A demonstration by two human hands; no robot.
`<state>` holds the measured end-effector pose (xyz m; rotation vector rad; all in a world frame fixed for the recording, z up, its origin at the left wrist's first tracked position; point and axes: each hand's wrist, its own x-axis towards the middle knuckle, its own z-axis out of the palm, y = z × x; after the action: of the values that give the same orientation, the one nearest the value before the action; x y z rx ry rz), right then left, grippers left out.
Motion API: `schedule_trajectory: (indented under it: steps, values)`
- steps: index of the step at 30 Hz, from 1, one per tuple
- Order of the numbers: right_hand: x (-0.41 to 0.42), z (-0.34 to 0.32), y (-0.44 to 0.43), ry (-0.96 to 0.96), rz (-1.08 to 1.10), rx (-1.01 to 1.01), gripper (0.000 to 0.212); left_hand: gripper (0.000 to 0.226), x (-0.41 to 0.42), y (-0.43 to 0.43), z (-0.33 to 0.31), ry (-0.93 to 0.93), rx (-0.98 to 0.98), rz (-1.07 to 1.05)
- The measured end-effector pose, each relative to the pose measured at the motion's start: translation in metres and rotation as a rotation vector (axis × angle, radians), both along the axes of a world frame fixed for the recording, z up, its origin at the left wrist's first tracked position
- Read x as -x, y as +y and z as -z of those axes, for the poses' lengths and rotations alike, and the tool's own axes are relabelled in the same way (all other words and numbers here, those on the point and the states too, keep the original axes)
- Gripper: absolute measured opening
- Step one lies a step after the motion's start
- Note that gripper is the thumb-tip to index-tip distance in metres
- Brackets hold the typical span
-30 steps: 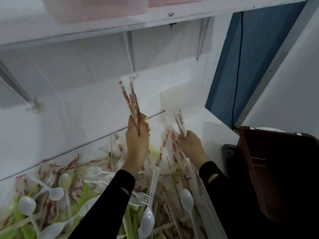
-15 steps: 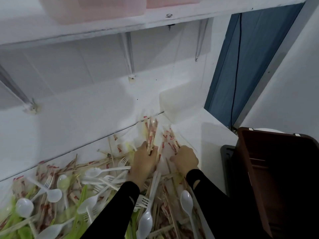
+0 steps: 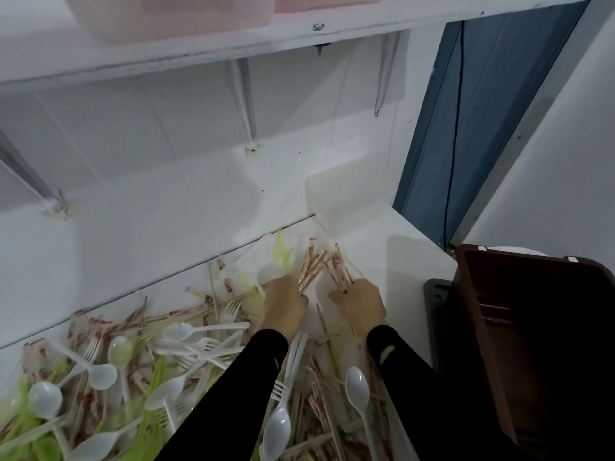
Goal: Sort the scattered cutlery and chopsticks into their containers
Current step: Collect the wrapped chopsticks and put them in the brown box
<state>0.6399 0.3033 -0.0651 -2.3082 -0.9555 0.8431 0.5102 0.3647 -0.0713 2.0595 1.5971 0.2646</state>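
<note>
Wrapped chopsticks with red-printed paper, white plastic spoons (image 3: pixel 357 389) and forks (image 3: pixel 229 311) and green cutlery lie heaped on a white counter (image 3: pixel 392 254). My left hand (image 3: pixel 286 307) grips a bundle of wrapped chopsticks (image 3: pixel 307 267) low over the counter's far right part. My right hand (image 3: pixel 361 306) grips a second bundle of chopsticks (image 3: pixel 339 271) just beside it. The two bundles fan outward and nearly touch at their tips. A translucent container (image 3: pixel 346 197) stands against the wall just beyond both hands.
A white shelf (image 3: pixel 199 44) on metal brackets hangs overhead with pink tubs (image 3: pixel 186 15) on it. A dark brown bin (image 3: pixel 532 344) stands to the right of the counter, below its edge. A blue door panel (image 3: pixel 472 128) lies behind.
Both hands came down from chest height to the counter, bringing their chopstick bundles with them. They now sit close together near the translucent container.
</note>
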Motion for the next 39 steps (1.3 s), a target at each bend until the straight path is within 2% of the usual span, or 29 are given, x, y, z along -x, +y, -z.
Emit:
schedule_trajectory:
  steps: [2,6,10,15,18,20,24,27,29,31,33,35,36,37,39]
  values:
    - [-0.004,-0.006,0.000,-0.004,0.021,-0.054,0.028,0.016,0.004,0.000,-0.002,0.006,0.022,-0.004]
    - [-0.012,-0.021,0.000,0.086,0.077,-0.273,0.021,0.027,0.012,-0.002,-0.005,-0.155,0.067,-0.027]
    - [-0.010,-0.039,-0.013,0.174,0.084,-0.460,0.026,0.018,0.018,-0.008,-0.018,-0.341,0.009,-0.046]
    - [0.002,-0.074,-0.036,0.288,0.030,-0.689,0.021,0.018,0.028,-0.027,-0.061,-0.763,-0.221,-0.197]
    - [0.006,-0.098,-0.051,0.359,0.040,-0.909,0.013,0.006,0.031,-0.042,-0.092,-0.973,-0.282,-0.265]
    - [0.008,-0.116,-0.064,0.347,0.081,-1.021,0.011,0.004,0.035,-0.053,-0.102,-0.960,-0.298,-0.261]
    - [0.011,-0.124,-0.099,0.377,0.205,-1.152,0.009,0.024,0.045,-0.079,-0.097,-0.705,-0.188,-0.179]
    - [0.017,-0.097,-0.129,0.402,0.203,-1.144,0.010,0.043,0.047,-0.105,-0.081,-0.673,-0.127,-0.095]
    - [0.023,-0.075,-0.153,0.312,0.206,-1.066,0.015,0.045,0.048,-0.129,-0.071,-0.790,-0.112,-0.096]
    - [0.031,-0.054,-0.173,0.301,0.217,-1.003,0.017,0.047,0.051,-0.152,-0.061,-0.896,-0.123,-0.122]
    - [0.039,-0.041,-0.189,0.349,0.211,-0.926,0.030,0.037,0.056,-0.173,-0.052,-0.922,-0.079,-0.085]
    - [0.042,-0.030,-0.196,0.372,0.193,-0.786,0.033,0.011,0.064,-0.187,-0.038,-0.879,-0.039,-0.022]
    - [0.041,-0.027,-0.196,0.357,0.200,-0.704,0.036,0.009,0.067,-0.191,-0.032,-0.855,-0.009,-0.002]
    - [0.039,-0.025,-0.195,0.324,0.204,-0.639,0.044,0.019,0.070,-0.191,-0.027,-0.823,0.005,0.018]
    - [0.034,-0.023,-0.188,0.295,0.218,-0.622,0.055,0.026,0.070,-0.189,-0.029,-0.802,0.015,0.021]
